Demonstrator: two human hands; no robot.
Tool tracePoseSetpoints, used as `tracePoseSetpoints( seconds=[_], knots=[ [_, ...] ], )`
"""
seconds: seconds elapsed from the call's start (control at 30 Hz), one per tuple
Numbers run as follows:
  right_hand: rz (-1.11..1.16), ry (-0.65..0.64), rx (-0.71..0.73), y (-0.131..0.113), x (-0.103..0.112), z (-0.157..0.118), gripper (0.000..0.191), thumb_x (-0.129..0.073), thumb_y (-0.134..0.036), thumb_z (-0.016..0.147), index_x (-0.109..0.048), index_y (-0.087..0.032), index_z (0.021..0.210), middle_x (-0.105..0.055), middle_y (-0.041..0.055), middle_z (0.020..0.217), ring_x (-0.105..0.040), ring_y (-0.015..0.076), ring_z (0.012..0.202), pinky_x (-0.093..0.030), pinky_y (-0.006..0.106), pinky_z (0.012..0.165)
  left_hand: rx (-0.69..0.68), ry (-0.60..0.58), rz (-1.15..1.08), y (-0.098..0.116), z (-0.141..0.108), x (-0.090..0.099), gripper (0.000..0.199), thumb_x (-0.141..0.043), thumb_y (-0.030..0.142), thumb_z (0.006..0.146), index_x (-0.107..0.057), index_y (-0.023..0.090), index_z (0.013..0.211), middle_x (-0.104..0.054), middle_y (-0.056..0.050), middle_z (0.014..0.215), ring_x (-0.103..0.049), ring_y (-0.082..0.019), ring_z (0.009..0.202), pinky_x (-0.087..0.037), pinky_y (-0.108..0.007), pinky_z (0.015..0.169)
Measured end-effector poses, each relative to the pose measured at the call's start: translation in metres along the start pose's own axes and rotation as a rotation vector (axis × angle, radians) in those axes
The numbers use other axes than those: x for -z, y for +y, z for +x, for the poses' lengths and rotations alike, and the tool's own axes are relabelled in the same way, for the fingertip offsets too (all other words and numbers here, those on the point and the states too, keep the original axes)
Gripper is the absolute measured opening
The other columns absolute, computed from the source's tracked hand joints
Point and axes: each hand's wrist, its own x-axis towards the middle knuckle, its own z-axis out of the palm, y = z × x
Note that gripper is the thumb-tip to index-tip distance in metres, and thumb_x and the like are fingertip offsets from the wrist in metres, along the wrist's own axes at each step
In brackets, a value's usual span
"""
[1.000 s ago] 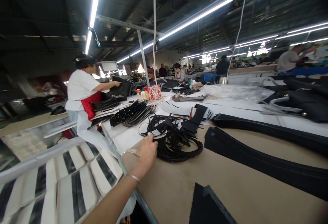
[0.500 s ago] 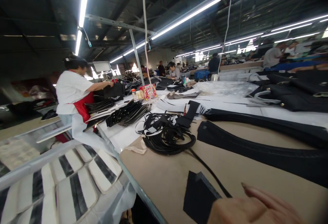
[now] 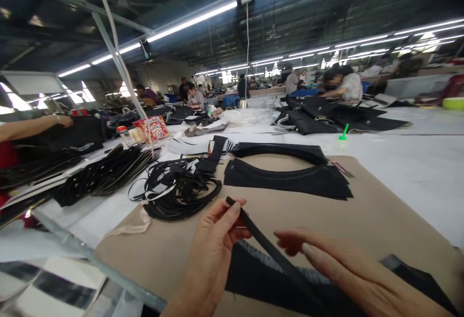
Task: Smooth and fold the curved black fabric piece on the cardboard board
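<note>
Pinching the likely light, limp black strip [image 3: 268,245], best held at 2 ends, by its far tip in the left hand [image 3: 213,239], over the near dark panel [image 3: 250,273], with the right hand [image 3: 335,259] parted, apparently empty.

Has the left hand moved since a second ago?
Yes. Against the coiled black strips, the left hand has shifted from their near left edge rightward and toward the camera, pinching a flat black strip.
</note>
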Motion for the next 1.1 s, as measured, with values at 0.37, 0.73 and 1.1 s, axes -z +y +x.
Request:
tracePoseSetpoints(
  seconds=[0.37,0.73,1.1],
  knots=[
    [0.317,-0.292,-0.539,0.026,-0.005,-0.026,0.03,-0.056,-0.043,0.082,-0.052,-0.018,0.099,-0.051,-0.0051,0.061,-0.036,0.0046,0.039,-0.025,0.015,0.037,-0.265,0.155,0.537,-0.002,0.017,0.043,0.033,-0.074,0.036,0.071,-0.067,0.02,0.098,-0.06,0.002,0.076,-0.058,-0.013,0.071,-0.051,-0.024,0.066],
    [-0.066,-0.391,-0.303,-0.016,0.013,-0.02,0.017,-0.045,-0.015,0.083,-0.062,-0.017,0.081,-0.055,-0.0024,0.068,-0.044,0.0078,0.055,-0.032,0.016,0.047,-0.702,-0.69,1.323,-0.023,-0.037,-0.012,0.033,-0.05,0.017,0.09,-0.059,0.021,0.121,-0.066,-0.003,0.119,-0.057,-0.018,0.116,-0.027,-0.037,0.114],
    [-0.334,-0.238,-0.366,0.036,0.027,-0.048,0.02,-0.053,-0.031,0.085,-0.058,-0.02,0.07,-0.059,-0.001,0.068,-0.051,0.0133,0.062,-0.03,0.023,0.053,-0.023,-0.661,1.418,-0.038,-0.034,-0.025,0.015,-0.059,0.021,0.082,-0.071,0.025,0.074,-0.067,0.004,0.081,-0.06,-0.013,0.077,-0.037,-0.022,0.066]
  ],
)
